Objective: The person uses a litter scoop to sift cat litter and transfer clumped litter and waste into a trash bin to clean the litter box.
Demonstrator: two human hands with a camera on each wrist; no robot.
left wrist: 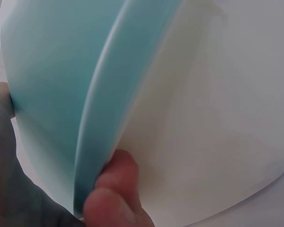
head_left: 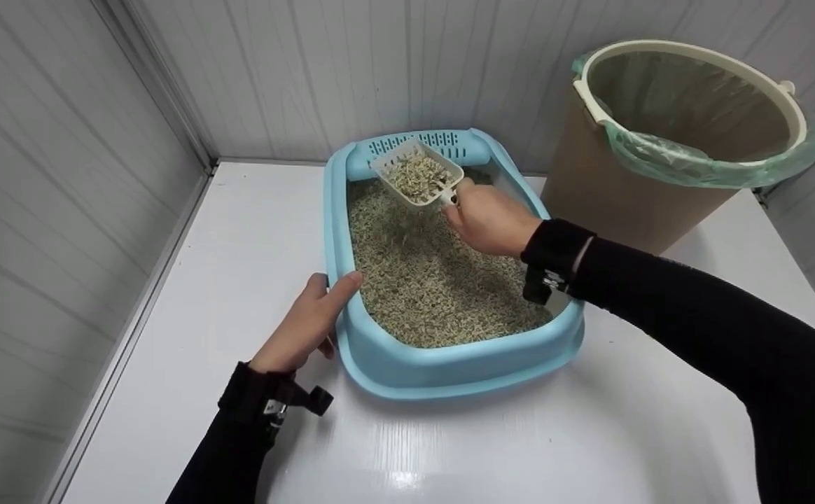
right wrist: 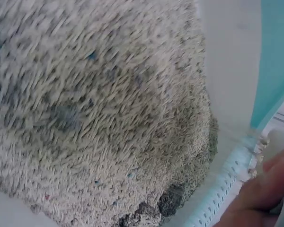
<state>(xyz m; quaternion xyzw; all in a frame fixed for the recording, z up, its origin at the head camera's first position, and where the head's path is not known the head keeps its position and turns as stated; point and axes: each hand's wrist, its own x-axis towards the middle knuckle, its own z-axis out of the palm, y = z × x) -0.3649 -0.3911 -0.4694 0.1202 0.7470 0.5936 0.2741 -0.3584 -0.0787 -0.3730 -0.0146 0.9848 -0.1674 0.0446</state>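
A blue litter box (head_left: 463,367) filled with beige-grey pellet litter (head_left: 442,294) stands on the white surface. My right hand (head_left: 488,217) grips the handle of a white litter scoop (head_left: 395,157), raised above the far part of the box. Pellets lie in the scoop, and some fall beneath it in a blur. On the box's left side, my left hand (head_left: 306,318) holds the rim, thumb on top. In the left wrist view, fingertips (left wrist: 118,175) curl under the box's lower edge. Dark clumps (right wrist: 173,198) show in the litter in the right wrist view; there the scoop is mostly hidden.
A tall brown bin (head_left: 610,182) with a cream ring (head_left: 687,47) and a green translucent bag (head_left: 715,175) stands behind and right of the box. Grey panelled walls (head_left: 253,77) border the white surface (head_left: 239,231) at the back and sides.
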